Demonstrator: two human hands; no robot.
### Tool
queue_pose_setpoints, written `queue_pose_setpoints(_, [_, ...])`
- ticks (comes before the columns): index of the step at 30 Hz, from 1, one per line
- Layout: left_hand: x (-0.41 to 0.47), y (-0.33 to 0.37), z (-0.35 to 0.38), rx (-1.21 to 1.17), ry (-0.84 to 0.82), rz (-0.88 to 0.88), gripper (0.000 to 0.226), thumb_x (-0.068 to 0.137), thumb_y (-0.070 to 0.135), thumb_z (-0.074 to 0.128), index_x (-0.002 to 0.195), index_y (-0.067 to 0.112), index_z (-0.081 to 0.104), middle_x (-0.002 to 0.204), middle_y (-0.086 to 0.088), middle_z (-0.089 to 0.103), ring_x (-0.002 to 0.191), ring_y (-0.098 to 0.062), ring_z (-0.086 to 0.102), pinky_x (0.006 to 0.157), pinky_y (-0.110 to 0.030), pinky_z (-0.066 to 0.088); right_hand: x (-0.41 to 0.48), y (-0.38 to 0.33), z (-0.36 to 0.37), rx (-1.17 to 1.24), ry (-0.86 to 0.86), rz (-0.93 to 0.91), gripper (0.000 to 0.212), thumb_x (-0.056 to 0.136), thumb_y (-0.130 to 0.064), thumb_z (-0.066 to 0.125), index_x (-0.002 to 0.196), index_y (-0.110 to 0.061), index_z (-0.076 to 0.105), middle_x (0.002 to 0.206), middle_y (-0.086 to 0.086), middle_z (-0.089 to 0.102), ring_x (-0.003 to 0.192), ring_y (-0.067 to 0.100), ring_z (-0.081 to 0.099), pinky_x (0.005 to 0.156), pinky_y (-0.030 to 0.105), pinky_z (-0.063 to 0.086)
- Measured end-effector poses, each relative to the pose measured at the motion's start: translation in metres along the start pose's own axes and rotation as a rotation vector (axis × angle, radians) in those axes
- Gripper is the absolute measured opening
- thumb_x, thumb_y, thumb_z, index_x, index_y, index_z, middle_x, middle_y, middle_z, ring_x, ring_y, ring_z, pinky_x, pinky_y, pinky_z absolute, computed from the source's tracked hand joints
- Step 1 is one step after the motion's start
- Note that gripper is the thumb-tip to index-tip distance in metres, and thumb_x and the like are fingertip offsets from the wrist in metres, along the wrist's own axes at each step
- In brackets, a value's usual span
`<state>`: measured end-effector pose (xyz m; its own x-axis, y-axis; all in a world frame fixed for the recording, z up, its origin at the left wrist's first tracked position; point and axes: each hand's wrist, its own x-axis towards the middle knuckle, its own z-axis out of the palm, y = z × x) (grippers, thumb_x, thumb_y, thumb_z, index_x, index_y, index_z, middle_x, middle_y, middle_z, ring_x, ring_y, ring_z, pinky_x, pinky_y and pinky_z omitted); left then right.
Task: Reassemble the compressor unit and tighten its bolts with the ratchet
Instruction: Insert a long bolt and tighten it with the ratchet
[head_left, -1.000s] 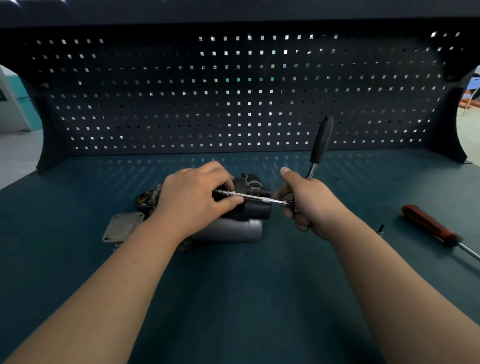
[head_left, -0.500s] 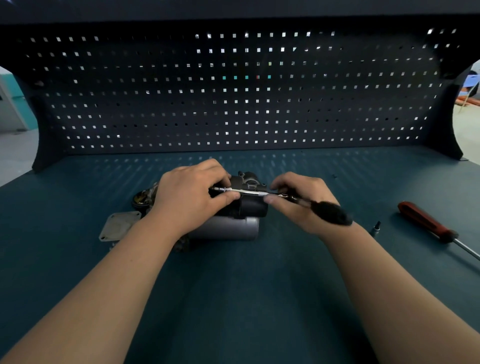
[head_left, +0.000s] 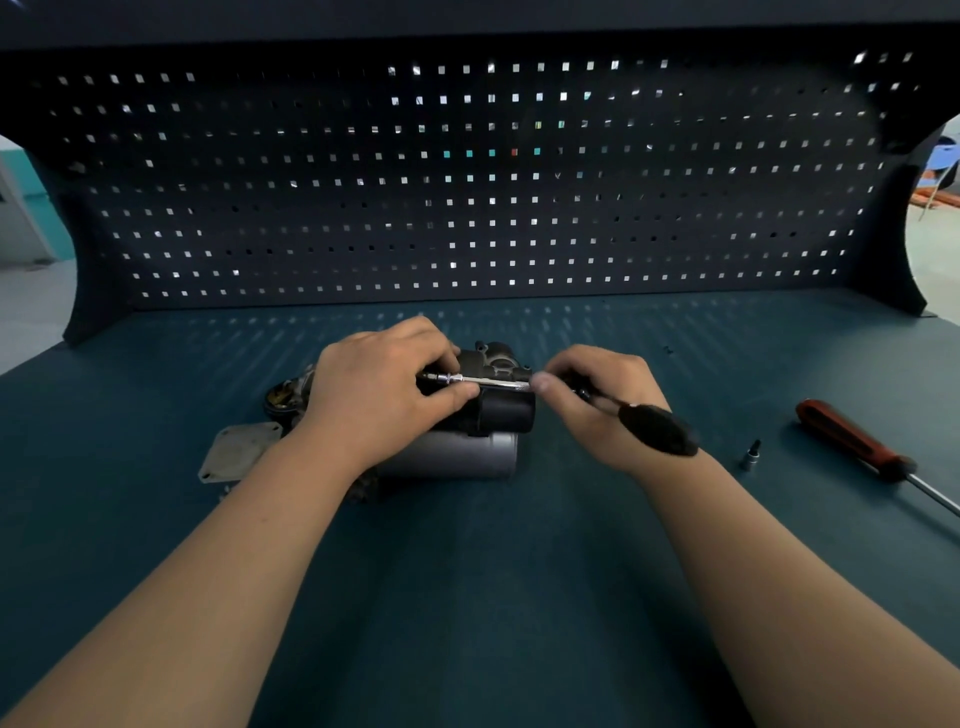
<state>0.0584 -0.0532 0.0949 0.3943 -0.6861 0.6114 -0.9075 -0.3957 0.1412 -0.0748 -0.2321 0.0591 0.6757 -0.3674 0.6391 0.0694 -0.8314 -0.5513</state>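
The compressor unit (head_left: 483, 415), a black head over a silver cylinder, lies mid-bench. My left hand (head_left: 379, 395) grips its left part, with thumb and fingers around the socket end of the ratchet extension (head_left: 483, 381). This thin silver bar runs level across the black head. My right hand (head_left: 592, 405) holds the ratchet at its head end, and the black handle (head_left: 657, 428) points down-right over my wrist. The bolt under the socket is hidden by my left fingers.
A flat grey cover plate (head_left: 239, 451) and a round part (head_left: 283, 397) lie left of the unit. A small socket bit (head_left: 751, 453) and a red-handled screwdriver (head_left: 852, 439) lie to the right. The dark pegboard (head_left: 467, 182) closes the back of the bench.
The ratchet handle swung from upright, pointing at the pegboard, down toward me and to the right. My left hand stayed on the compressor and the extension.
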Motion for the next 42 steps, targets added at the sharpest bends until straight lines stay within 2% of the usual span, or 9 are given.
queue_pose_setpoints(4, [0.0,0.0,0.0,0.004,-0.021,-0.011,0.026,0.071,0.065,0.049,0.079,0.042,0.055,0.1,0.024,0.062,0.084,-0.01,0.061,0.062,-0.026,0.028,0.003,-0.001,0.002,0.109,-0.033,0.193,0.03,0.089,-0.037,0.06,0.061,-0.028,0.057,0.056,-0.016,0.055,0.051,0.0,0.047,0.048,0.013,0.034])
queue_pose_setpoints(8, [-0.001,0.001,-0.001,-0.015,-0.032,-0.009,0.02,0.07,0.065,0.05,0.076,0.046,0.047,0.1,0.023,0.062,0.085,-0.01,0.061,0.063,-0.027,0.028,0.009,-0.007,-0.001,0.154,-0.098,0.401,0.041,0.089,-0.053,0.049,0.071,-0.019,0.065,0.052,-0.006,0.054,0.044,0.004,0.045,0.05,0.024,0.036])
queue_pose_setpoints(17, [-0.002,-0.001,-0.001,-0.059,-0.009,-0.002,0.022,0.072,0.062,0.057,0.075,0.041,0.062,0.101,0.026,0.062,0.088,-0.009,0.062,0.068,-0.029,0.038,0.015,-0.015,-0.002,0.52,-0.198,0.827,0.056,0.091,-0.061,0.041,0.081,-0.011,0.065,0.046,0.003,0.051,0.033,0.014,0.029,0.039,0.021,0.029])
queue_pose_setpoints(22, [-0.002,-0.002,0.0,-0.055,0.007,0.011,0.021,0.074,0.061,0.058,0.075,0.04,0.063,0.099,0.026,0.063,0.085,-0.009,0.062,0.064,-0.027,0.032,0.015,-0.015,-0.004,0.442,-0.186,0.716,0.053,0.093,-0.058,0.04,0.08,-0.014,0.066,0.047,0.002,0.054,0.034,0.015,0.034,0.041,0.024,0.032])
queue_pose_setpoints(30, [-0.001,-0.001,0.0,-0.029,0.029,0.023,0.017,0.079,0.055,0.063,0.078,0.038,0.064,0.098,0.024,0.064,0.083,-0.009,0.062,0.06,-0.025,0.026,0.003,-0.003,-0.008,0.042,-0.053,0.092,0.015,0.087,-0.035,0.063,0.074,-0.029,0.06,0.068,-0.013,0.061,0.064,-0.001,0.054,0.056,0.009,0.038])
queue_pose_setpoints(32, [-0.001,-0.001,0.0,-0.025,0.028,0.019,0.017,0.079,0.054,0.064,0.078,0.038,0.064,0.098,0.023,0.064,0.083,-0.009,0.062,0.059,-0.025,0.026,0.001,-0.001,-0.009,-0.044,-0.061,-0.024,0.011,0.086,-0.032,0.068,0.084,-0.022,0.064,0.073,-0.014,0.06,0.07,0.003,0.056,0.062,0.015,0.042])
queue_pose_setpoints(35, [0.0,0.0,0.0,-0.021,0.026,0.015,0.017,0.079,0.055,0.064,0.078,0.038,0.064,0.097,0.023,0.064,0.082,-0.009,0.062,0.06,-0.025,0.027,-0.002,-0.001,-0.011,-0.103,-0.034,-0.157,0.025,0.084,-0.034,0.07,0.094,-0.011,0.066,0.082,-0.007,0.06,0.071,0.015,0.057,0.064,0.025,0.044])
queue_pose_setpoints(38, [0.0,0.0,0.0,-0.02,0.028,0.014,0.017,0.079,0.055,0.062,0.078,0.038,0.064,0.096,0.023,0.064,0.081,-0.01,0.062,0.06,-0.025,0.027,-0.003,-0.003,-0.011,-0.135,-0.013,-0.211,0.026,0.084,-0.03,0.07,0.092,-0.006,0.067,0.082,0.0,0.061,0.068,0.018,0.056,0.063,0.028,0.044])
queue_pose_setpoints(42, [-0.001,-0.001,0.0,-0.025,0.015,0.011,0.02,0.079,0.057,0.059,0.079,0.038,0.064,0.099,0.023,0.064,0.084,-0.011,0.062,0.063,-0.027,0.031,-0.001,-0.004,-0.008,-0.045,-0.017,-0.091,0.021,0.085,-0.034,0.064,0.082,-0.013,0.067,0.073,-0.012,0.059,0.067,0.007,0.056,0.062,0.017,0.042])
